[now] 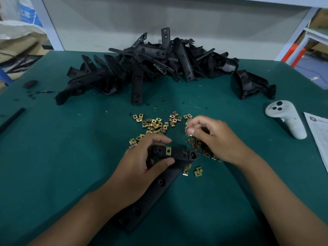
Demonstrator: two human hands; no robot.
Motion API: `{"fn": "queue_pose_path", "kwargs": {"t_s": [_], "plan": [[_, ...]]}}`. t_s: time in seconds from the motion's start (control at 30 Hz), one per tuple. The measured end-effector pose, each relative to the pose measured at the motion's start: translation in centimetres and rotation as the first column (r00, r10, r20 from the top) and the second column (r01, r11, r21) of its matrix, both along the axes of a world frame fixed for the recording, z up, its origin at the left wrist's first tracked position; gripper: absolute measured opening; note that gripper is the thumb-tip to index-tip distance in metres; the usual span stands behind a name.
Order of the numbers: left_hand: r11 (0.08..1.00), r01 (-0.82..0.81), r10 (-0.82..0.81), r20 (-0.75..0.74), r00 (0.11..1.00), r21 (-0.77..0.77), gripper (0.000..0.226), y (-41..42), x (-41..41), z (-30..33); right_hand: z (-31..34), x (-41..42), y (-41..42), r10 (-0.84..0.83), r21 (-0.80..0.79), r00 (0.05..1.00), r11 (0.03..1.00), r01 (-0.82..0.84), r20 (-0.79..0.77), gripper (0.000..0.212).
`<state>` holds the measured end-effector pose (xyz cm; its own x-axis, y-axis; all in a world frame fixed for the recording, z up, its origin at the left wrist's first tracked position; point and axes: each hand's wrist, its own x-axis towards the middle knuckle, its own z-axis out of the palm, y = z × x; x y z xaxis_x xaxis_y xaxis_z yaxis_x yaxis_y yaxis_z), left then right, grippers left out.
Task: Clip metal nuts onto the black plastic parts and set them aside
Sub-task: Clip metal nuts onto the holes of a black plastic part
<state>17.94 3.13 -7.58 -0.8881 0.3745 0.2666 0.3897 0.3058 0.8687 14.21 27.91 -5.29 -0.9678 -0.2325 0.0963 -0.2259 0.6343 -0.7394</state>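
Observation:
My left hand (142,162) grips the top end of a long black plastic part (159,185) that runs down toward me across the green table. One brass-coloured metal nut (168,150) is clipped on the part's upper bar. My right hand (211,137) hovers just right of it and pinches a single metal nut (188,133) between thumb and fingers. Several loose metal nuts (154,124) lie scattered on the mat around and behind both hands.
A big heap of black plastic parts (150,64) fills the back of the green table (71,139). A separate black housing (250,85) sits at the right. A white handheld controller (285,119) and a paper sheet (317,135) lie at the right edge.

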Motion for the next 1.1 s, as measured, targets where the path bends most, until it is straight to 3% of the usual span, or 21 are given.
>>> {"fn": "queue_pose_path", "kwargs": {"t_s": [0.4, 0.7, 0.97, 1.1], "plan": [[1.0, -0.002, 0.001, -0.04, 0.999, -0.031, 0.028, 0.0, 0.0, 0.0, -0.3, 0.1, -0.3, -0.128, 0.038, 0.988, 0.991, 0.132, -0.081, 0.01], [0.999, 0.006, -0.007, 0.017, 1.0, 0.054, 0.023, -0.2, 0.0, 0.0, 0.3, 0.1, -1.0, -0.11, -0.312, 0.991, 0.941, 0.13, 0.08, 0.01], [0.992, -0.026, 0.018, 0.065, 0.998, 0.126, 0.028, -0.3, -0.1, 0.2, 0.6, 0.7, -2.0, 0.12, -0.533, 0.97, 0.846, 0.011, 0.211, 0.017], [0.993, -0.046, 0.047, -0.011, 0.999, 0.108, 0.026, -0.2, -0.1, 0.3, 1.0, 1.0, -2.3, 0.178, -0.578, 0.956, 0.816, -0.01, 0.234, 0.016]]}}
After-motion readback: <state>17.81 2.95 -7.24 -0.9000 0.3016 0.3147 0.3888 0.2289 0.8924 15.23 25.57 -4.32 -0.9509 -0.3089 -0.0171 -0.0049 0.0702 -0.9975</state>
